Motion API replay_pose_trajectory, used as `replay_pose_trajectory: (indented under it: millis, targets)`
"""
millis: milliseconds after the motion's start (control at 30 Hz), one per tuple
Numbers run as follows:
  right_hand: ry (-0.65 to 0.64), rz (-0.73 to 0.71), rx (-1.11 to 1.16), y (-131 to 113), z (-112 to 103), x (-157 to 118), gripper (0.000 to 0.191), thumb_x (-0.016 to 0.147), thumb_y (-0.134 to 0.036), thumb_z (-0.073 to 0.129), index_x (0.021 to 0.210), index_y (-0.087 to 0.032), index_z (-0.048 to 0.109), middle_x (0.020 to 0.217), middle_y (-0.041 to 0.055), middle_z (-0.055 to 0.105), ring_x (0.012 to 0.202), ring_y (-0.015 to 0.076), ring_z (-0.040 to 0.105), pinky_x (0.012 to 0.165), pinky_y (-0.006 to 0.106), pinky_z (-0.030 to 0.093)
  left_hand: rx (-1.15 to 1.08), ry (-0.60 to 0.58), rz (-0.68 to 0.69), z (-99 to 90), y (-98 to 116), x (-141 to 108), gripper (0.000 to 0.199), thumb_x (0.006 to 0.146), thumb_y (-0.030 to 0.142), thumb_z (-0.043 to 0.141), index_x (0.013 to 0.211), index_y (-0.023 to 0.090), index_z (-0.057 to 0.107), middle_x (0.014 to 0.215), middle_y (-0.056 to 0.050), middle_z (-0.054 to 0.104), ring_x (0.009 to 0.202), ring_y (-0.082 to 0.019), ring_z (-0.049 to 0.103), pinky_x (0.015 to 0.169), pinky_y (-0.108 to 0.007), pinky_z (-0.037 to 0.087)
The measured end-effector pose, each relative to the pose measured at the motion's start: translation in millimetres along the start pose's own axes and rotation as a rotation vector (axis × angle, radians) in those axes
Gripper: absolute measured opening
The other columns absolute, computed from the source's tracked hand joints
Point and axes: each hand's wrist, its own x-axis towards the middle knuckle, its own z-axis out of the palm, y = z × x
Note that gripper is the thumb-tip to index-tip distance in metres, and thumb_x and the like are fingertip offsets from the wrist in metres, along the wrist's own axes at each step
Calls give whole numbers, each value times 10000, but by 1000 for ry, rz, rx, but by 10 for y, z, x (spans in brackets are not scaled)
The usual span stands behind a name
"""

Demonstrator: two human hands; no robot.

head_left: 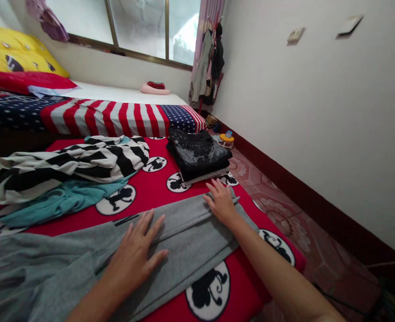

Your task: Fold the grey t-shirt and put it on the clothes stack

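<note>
Red bedspread [157,190] — grey garment [191,237] flat beneath left hand [135,255] and right hand [221,203], fingers spread.

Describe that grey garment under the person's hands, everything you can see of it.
The grey garment looks like soft knit fabric, plain and unpatterned. It lies spread flat across the red bedcover, folded lengthwise into a long band with a dark strip near its upper edge. Its left end bunches into loose folds. The left hand and right hand both press flat on it, fingers spread. Its right end nears the bed's edge.
</note>
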Motion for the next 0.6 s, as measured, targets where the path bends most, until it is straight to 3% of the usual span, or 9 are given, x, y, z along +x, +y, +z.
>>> replay_pose_trajectory:
  millis: [100,167,300,433,600]
  targets:
    - [167,126,39,349,-72,-118,398,917,-238,438,1271,-120,574,1374,172,526,1292,279,459,1091,479,320,16,48,34,189,-39,-38,538,878,432,542,1389,269,501,1501,-123,426,1369,-347,411,1039,-620,407]
    - [252,267,66,571,-164,-186,382,904,-266,434,1218,-120,595,1241,169,595,1150,267,552,981,414,420,5,97,37,246,-73,-62,434,909,379,499,1321,269,573,1465,-114,478,1355,-337,434,1038,-625,404]
    - [160,572,98,841,-267,-267,487,854,-465,531,1212,-142,598,868,102,664,810,268,619,749,384,456,-37,171,31,303,-93,-42,346,919,306,471,1206,259,658,1390,-117,557,1296,-340,503,1008,-634,425]
    - [82,551,222,930,-213,-266,456,738,-378,654,1126,-138,641,636,3,605,634,201,581,665,313,430,-51,211,61,351,-103,-21,326,928,298,458,1162,262,682,1336,-112,605,1257,-362,537,966,-658,445]
    - [191,449,351,892,-282,-154,381,768,-366,588,1078,-153,648,695,-8,606,632,152,568,643,266,444,-150,235,64,304,-121,-8,331,949,365,444,1165,270,675,1277,-85,650,1234,-354,559,969,-670,441]
